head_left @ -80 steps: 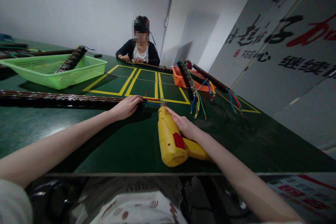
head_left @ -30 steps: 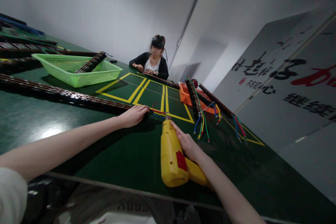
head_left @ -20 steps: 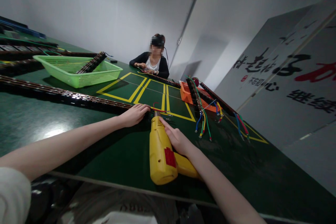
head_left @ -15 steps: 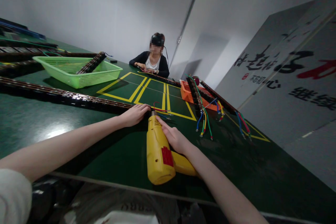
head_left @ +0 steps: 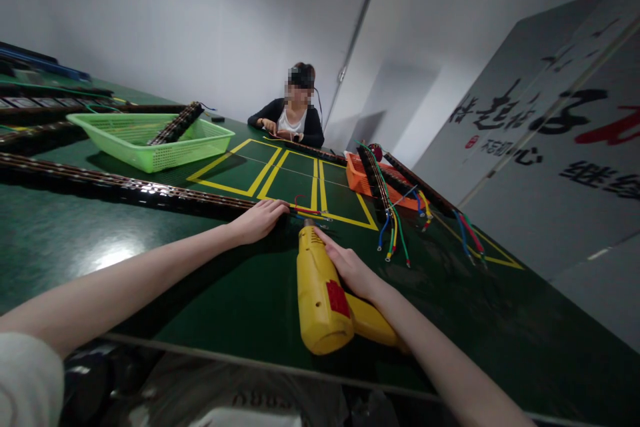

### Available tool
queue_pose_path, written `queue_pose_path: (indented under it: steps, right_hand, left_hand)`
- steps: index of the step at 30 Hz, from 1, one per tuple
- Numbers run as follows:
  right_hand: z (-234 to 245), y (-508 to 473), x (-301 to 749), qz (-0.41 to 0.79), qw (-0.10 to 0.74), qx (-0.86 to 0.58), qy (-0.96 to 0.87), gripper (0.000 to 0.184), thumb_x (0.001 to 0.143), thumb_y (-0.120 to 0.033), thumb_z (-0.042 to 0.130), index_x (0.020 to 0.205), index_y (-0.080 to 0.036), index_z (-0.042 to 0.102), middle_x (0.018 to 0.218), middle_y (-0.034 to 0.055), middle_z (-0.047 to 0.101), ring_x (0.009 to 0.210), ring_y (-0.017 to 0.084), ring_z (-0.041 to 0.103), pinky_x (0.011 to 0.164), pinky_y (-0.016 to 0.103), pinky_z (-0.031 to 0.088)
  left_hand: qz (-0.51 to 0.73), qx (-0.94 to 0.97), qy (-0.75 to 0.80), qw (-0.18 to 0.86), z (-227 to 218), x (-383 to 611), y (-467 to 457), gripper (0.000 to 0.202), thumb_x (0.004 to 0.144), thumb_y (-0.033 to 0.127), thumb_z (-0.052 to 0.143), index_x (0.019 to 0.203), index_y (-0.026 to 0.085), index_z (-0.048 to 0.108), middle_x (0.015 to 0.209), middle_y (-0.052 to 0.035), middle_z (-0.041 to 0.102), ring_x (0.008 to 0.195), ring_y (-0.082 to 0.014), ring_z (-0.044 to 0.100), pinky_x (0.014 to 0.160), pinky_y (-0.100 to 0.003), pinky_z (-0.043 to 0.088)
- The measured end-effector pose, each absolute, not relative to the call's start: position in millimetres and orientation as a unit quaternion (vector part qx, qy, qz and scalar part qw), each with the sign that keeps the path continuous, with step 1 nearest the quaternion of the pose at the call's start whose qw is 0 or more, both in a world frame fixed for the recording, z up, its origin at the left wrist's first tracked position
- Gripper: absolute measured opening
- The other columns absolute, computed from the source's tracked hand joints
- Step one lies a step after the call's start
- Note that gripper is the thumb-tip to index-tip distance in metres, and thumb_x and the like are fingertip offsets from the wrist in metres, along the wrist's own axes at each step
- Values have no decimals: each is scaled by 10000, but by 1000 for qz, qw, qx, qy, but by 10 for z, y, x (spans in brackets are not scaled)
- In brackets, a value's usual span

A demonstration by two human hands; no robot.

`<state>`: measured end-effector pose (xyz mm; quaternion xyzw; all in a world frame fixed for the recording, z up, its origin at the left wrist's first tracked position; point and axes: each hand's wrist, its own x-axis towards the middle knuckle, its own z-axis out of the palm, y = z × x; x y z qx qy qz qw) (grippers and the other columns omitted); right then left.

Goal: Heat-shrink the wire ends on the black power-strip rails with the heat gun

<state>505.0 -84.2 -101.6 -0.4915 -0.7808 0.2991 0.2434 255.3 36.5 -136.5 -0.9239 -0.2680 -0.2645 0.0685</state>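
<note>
My right hand [head_left: 353,270] grips a yellow heat gun [head_left: 323,297], its metal nozzle pointing away from me at several thin wires. Those wires [head_left: 313,212], red and blue with metal end lugs, stick out from the right end of a long dark bar [head_left: 170,195] lined with copper-coloured strips. My left hand [head_left: 260,220] is closed over that end of the bar, its fingertips beside the wires. What exactly sits under the fingers is hidden. The nozzle is close to the wires, just right of my left hand.
A light green basket [head_left: 155,159] holding a short dark bar stands back left. More bars [head_left: 35,133] lie at the far left. Bars with coloured leads rest on an orange basket [head_left: 357,177] at right. Across the green table [head_left: 225,320] sits another person [head_left: 295,113].
The heat gun has moved right in my right hand, so its nozzle now lies further along the wires, away from my left hand. My left hand stays on the bar.
</note>
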Motion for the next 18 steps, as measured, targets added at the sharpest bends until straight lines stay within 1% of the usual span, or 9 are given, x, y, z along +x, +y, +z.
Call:
queue_pose_path:
  steps: [3,6,11,18]
  right_hand:
    - [-999,-886,5181,297,250,-502,-773,613,916,-588,263,1409,-225,286,1416,103,386,1285,238,382,1084,524,219]
    - [-982,-931,5273,291,254,-508,-770,613,917,-586,259,1405,-215,293,1427,105,368,1312,235,340,1098,520,181]
    - [-970,-950,5299,286,244,-515,-770,609,917,-588,255,1382,-205,337,1377,110,432,1261,235,410,1076,524,231]
    - [-1007,-891,5204,282,235,-516,-774,586,916,-578,283,1391,-237,321,1360,101,444,1249,241,419,1062,526,260]
  left_hand:
    - [-262,-925,-269,63,-1367,2546,366,311,870,90,343,1154,154,452,1252,-108,484,1112,-230,489,947,-376,410]
    - [-259,-926,-268,63,-1369,2540,365,343,844,66,357,1164,154,446,1266,-108,474,1110,-233,490,946,-375,412]
    - [-257,-926,-269,59,-1367,2535,368,426,778,9,373,1173,150,444,1287,-106,458,1137,-234,469,972,-376,398]
    - [-254,-929,-265,52,-1344,2534,370,461,749,-27,359,1160,157,458,1287,-85,468,1156,-227,455,993,-373,386]
